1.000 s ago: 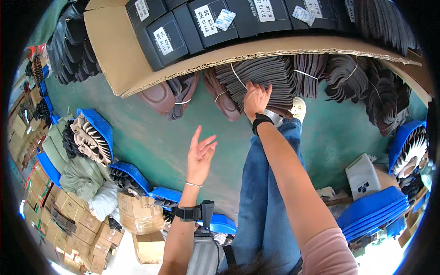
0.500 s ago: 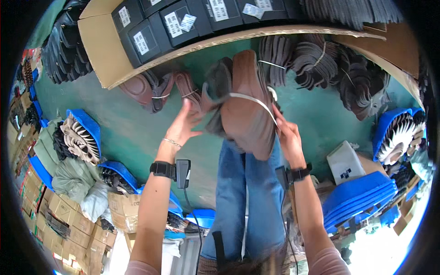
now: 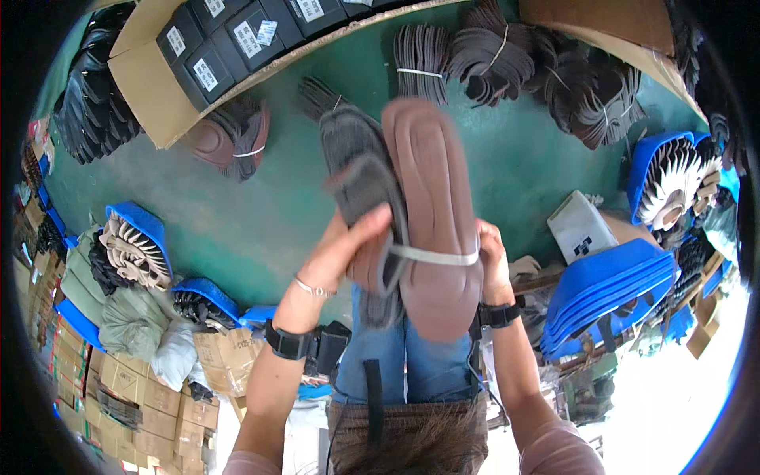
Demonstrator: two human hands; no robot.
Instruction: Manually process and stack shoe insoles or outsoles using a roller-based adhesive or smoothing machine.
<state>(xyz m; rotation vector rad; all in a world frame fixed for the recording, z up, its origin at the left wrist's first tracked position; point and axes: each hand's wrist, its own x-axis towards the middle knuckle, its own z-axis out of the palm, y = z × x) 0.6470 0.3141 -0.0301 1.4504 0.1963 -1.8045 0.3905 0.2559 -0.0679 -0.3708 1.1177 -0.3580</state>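
Note:
A strapped bundle of brown insoles (image 3: 431, 182) is held up over my knees, its smooth padded face toward me. Round its lower half runs a white band (image 3: 435, 256). Dark grey insole-shaped pieces (image 3: 348, 142), with a brown-edged curved part across them, lie against its left side. My left hand (image 3: 358, 237) is closed on these grey pieces, thumb on top. My right hand (image 3: 492, 253) grips the brown bundle's right edge near the band; its fingertips are partly hidden behind it. The lower ends of the pieces are blurred.
On the green table (image 3: 277, 206) lie banded insole bundles (image 3: 419, 67), more of them at the right. A carton (image 3: 150, 87) of black boxes stands at the far left. Blue bins (image 3: 142, 229) hold beige pieces; stacked blue trays (image 3: 609, 293) and a white container (image 3: 580, 226) are at right.
The brown bundle has come nearer and now stands lengthwise toward me. My left hand, open and apart before, has closed on the grey pieces. My right hand stays at the bundle's right edge.

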